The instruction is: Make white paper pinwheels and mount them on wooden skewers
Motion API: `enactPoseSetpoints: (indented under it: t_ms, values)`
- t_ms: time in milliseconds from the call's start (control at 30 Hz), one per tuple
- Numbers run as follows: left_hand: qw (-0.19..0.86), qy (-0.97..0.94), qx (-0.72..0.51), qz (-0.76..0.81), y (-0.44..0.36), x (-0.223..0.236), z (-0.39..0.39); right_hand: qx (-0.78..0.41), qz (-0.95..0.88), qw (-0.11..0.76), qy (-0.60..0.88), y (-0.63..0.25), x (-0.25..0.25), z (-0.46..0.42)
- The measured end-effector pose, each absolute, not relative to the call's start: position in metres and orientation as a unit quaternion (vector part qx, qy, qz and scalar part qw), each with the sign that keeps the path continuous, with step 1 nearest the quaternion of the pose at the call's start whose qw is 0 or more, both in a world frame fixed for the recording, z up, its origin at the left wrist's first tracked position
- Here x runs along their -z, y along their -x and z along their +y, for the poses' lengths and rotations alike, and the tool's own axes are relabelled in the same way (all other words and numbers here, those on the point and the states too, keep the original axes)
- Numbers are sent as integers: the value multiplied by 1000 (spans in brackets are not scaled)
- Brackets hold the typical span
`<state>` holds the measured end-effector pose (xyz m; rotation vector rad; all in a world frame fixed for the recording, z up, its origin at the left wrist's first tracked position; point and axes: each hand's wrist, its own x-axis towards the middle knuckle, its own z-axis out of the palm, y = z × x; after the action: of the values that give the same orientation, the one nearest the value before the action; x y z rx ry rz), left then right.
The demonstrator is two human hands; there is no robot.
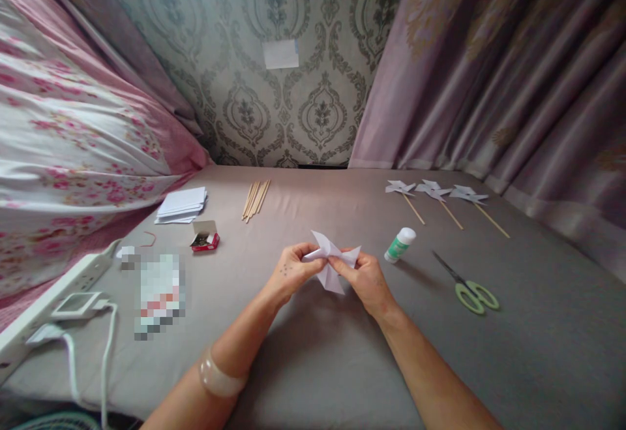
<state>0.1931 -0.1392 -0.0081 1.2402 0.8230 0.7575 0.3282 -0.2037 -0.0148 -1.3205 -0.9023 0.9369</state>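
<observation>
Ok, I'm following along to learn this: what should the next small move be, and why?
Perhaps press the paper pinwheel firmly at its centre: the left hand and right hand pinch it near there, and no stick shows on it, unlike the three mounted pinwheels farther back.

a pale bracelet [220,378] circles the left forearm [237,338]. farther out than the bracelet, the left wrist [274,291] leads into the left hand [293,268], its thumb and fingers closed in a pinch and small dark spots on its back. well to the right of the bracelet, the bare right forearm [425,361] slants inward to the right hand [369,280], also pinching. beyond the bracelet, the two thumb tips sit close together.
</observation>
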Motion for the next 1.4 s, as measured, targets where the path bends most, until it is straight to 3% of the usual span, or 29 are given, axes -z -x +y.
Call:
enactPoseSetpoints:
  t_ms: [200, 533, 800, 900, 1033, 1233, 1400]
  values:
    - [684, -521, -376, 346, -196, 12, -140, -455, -340, 627, 533, -327, 16, -203]
    - [697, -508, -375, 342, -201, 16, -142, -414, -363, 607, 572, -329, 22, -203]
    - [700, -553, -341, 295, -193, 15, -131, -496, -272, 640, 520, -336, 23, -200]
    - [610, -634, -320, 352, -183, 17, -102, -513, -220, 669, 491, -341, 22, -198]
    - [339, -730, -271, 528, -165, 23, -38, -521, -158, 689, 478, -343, 20, -196]
    - [167, -713, -237, 639, -148, 24, 38, -550, -136, 678, 468, -339, 15, -198]
    - [83, -710, -176, 677, -155, 26, 59, -560, -138, 666, 473, -341, 13, -200]
